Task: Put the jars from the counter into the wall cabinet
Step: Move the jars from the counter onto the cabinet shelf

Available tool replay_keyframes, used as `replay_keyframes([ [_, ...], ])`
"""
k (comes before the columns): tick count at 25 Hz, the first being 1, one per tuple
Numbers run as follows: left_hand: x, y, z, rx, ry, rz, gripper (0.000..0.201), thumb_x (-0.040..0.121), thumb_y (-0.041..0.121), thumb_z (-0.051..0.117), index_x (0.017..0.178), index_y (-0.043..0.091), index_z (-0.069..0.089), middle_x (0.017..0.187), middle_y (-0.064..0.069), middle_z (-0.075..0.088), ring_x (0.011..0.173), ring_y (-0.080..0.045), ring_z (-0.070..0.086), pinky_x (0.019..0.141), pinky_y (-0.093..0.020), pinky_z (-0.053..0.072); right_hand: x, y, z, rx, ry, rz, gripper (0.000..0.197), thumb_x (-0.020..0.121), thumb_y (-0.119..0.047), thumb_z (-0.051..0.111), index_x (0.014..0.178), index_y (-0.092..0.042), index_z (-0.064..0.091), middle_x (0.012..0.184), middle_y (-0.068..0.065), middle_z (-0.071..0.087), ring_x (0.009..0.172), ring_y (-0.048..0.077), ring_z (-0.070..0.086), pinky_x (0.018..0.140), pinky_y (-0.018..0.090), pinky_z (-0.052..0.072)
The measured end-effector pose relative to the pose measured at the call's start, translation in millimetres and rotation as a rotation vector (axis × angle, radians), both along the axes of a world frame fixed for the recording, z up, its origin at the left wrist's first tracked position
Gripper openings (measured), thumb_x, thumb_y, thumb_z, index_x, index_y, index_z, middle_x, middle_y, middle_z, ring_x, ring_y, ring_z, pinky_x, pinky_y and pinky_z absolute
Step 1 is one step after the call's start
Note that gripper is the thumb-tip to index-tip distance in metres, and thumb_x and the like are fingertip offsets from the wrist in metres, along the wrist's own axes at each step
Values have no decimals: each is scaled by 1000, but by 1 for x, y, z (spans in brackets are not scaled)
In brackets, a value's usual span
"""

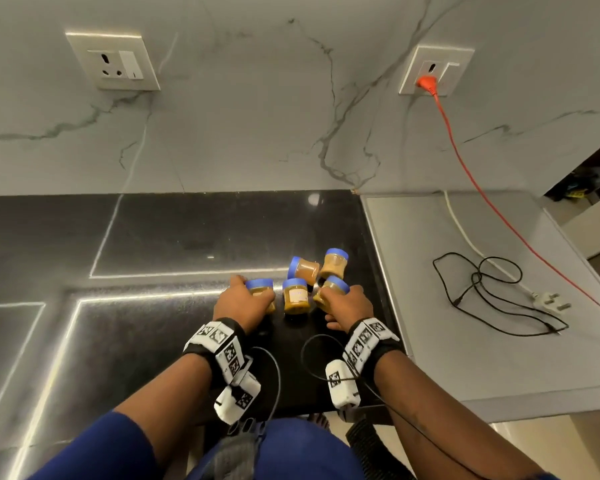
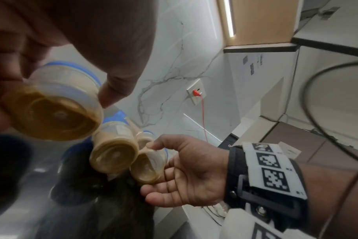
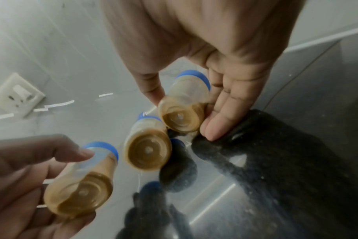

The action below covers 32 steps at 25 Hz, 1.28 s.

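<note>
Blue-lidded jars sit in both grips: your left hand [image 1: 240, 301] curls around one jar [image 1: 261, 292], your right hand [image 1: 347, 306] around another [image 1: 330, 292].

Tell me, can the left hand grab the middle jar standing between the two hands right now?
Probably not yet. The left hand already grips a jar, so its fingers are full. The middle jar stands uncovered right beside it, so once that hand is free it looks easy to reach.

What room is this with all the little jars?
Probably a kitchen: a glossy black stone counter, a marble-look backsplash with white wall sockets, and small blue-lidded jars of brown spread standing there.
</note>
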State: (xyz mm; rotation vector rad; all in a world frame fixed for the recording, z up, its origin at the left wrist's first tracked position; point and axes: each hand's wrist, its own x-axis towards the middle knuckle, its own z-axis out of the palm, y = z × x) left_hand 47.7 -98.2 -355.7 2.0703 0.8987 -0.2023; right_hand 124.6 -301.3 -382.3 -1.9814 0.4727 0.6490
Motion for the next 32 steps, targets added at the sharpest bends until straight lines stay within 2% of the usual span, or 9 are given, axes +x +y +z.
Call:
replay_keyframes([
  [5, -3, -4, 103, -5, -510, -117, 43, 84, 27, 76, 119, 32, 52, 93, 9, 69, 83, -8, 70, 75, -24, 58, -13, -24, 81, 254, -448, -12, 35, 85, -29, 83, 111, -30, 59, 106, 2, 74, 88, 13, 74, 85, 48, 64],
  [7, 0, -6, 168, 38, -766, -178, 44, 83, 27, 78, 119, 33, 53, 91, 13, 70, 81, -3, 71, 67, -14, 55, -13, -27, 152, 316, -686, 1, 42, 79, -36, 89, 111, -35, 61, 102, -3, 76, 89, 10, 75, 85, 43, 61],
  [11, -10, -14, 309, 233, -1204, -341, 51, 75, 53, 69, 120, 35, 53, 93, 26, 67, 86, 0, 67, 68, -9, 51, -30, -32, 313, 407, -1179, 51, 57, 74, -31, 90, 122, -27, 60, 111, -4, 78, 98, 17, 77, 80, 42, 61],
  [15, -9, -18, 414, 367, -1360, -409, 54, 76, 56, 76, 120, 39, 50, 90, 29, 62, 85, 2, 63, 69, -3, 46, -44, -34, 433, 313, -1508, 83, 58, 77, -41, 86, 126, -35, 55, 113, -16, 74, 92, 10, 75, 76, 31, 62],
  [19, 19, -7, 473, 415, -1331, -376, 45, 77, 41, 82, 111, 36, 52, 90, 23, 64, 76, 9, 64, 64, -4, 47, -19, -25, 491, 124, -1526, 110, 61, 81, -39, 88, 133, -25, 58, 110, -8, 74, 82, 10, 75, 78, 36, 64],
  [22, 43, -4, 492, 445, -1247, -395, 45, 73, 40, 81, 110, 28, 57, 94, 10, 70, 82, -10, 68, 77, -36, 59, 7, -12, 517, -23, -1470, 167, 62, 81, -36, 88, 134, -20, 60, 111, -6, 73, 85, 13, 76, 82, 36, 64],
  [23, 50, -3, 490, 436, -1199, -401, 43, 72, 40, 80, 108, 28, 58, 93, 9, 71, 82, -13, 68, 78, -40, 60, 19, -6, 519, -91, -1437, 185, 61, 81, -36, 87, 133, -19, 60, 111, -4, 73, 89, 15, 74, 84, 36, 63],
  [28, 70, -5, 495, 444, -1078, -438, 31, 73, 36, 80, 98, 30, 62, 87, 6, 71, 78, -11, 67, 68, -29, 55, 73, 12, 553, -462, -1202, 276, 47, 79, -33, 85, 117, -19, 60, 109, 5, 71, 97, 23, 68, 89, 42, 62],
  [32, 88, -27, 505, 591, -998, -472, 24, 72, 35, 79, 86, 25, 62, 79, 5, 64, 72, -15, 63, 58, -27, 47, 100, 19, 555, -639, -1068, 292, 52, 85, -40, 78, 125, -15, 58, 119, 12, 68, 104, 31, 67, 85, 37, 59],
])
